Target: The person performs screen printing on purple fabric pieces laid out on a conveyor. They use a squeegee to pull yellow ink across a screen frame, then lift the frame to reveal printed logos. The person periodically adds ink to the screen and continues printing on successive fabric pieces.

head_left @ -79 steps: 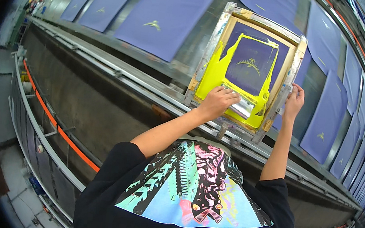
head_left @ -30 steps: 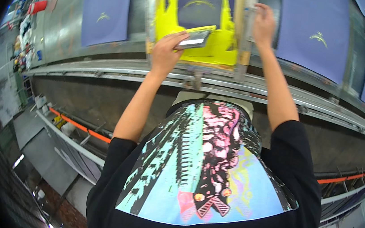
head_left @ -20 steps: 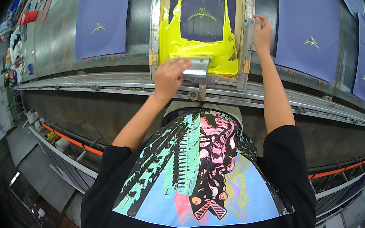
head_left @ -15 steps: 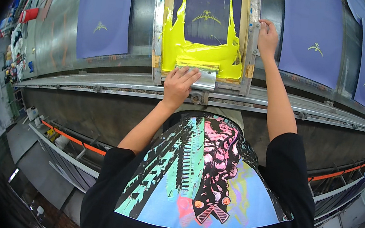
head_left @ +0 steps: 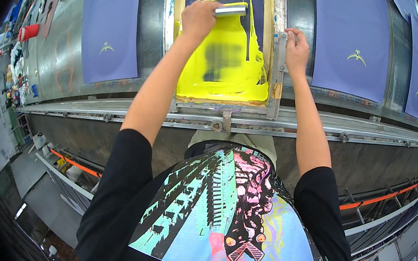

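My left hand (head_left: 199,20) is closed around a metal-handled squeegee (head_left: 231,11) near the far end of a screen-printing frame (head_left: 273,94). Bright yellow ink (head_left: 209,83) coats much of the mesh, with a thicker band at the near end and along the right side. Through the thinner middle a dark patch shows. At the frame's right side my right hand (head_left: 297,53) has its fingers curled onto the edge, beside a metal bracket (head_left: 282,51). The squeegee's blade edge is hidden.
Blue-violet fabric pieces lie on the long metal table, one on the left (head_left: 110,21) and one on the right (head_left: 351,38), each with a small yellow print. A metal rail (head_left: 169,121) runs along the near edge. A red object (head_left: 28,32) sits far left.
My left hand has pushed the squeegee from the near end to the far end, spreading yellow ink over the middle. My right hand stays at the frame's side.
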Action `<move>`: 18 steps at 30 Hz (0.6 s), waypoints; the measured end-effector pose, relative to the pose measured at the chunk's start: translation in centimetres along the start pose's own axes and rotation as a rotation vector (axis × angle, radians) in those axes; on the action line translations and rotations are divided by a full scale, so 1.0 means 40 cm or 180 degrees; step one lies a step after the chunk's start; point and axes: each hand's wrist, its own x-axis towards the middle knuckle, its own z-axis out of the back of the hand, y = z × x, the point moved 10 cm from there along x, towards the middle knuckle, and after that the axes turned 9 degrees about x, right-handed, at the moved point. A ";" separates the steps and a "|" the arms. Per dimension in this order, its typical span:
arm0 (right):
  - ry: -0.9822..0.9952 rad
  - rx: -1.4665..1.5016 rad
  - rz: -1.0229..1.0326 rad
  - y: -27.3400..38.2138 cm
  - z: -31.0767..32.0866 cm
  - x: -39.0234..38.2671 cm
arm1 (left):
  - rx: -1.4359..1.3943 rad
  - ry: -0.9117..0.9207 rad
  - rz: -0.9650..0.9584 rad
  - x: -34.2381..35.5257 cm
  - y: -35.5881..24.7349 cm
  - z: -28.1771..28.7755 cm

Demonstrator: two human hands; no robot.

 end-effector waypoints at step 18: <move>0.0062 0.0211 -0.0203 -0.004 -0.011 -0.015 | 0.0138 0.0517 0.0321 0.102 0.050 -0.037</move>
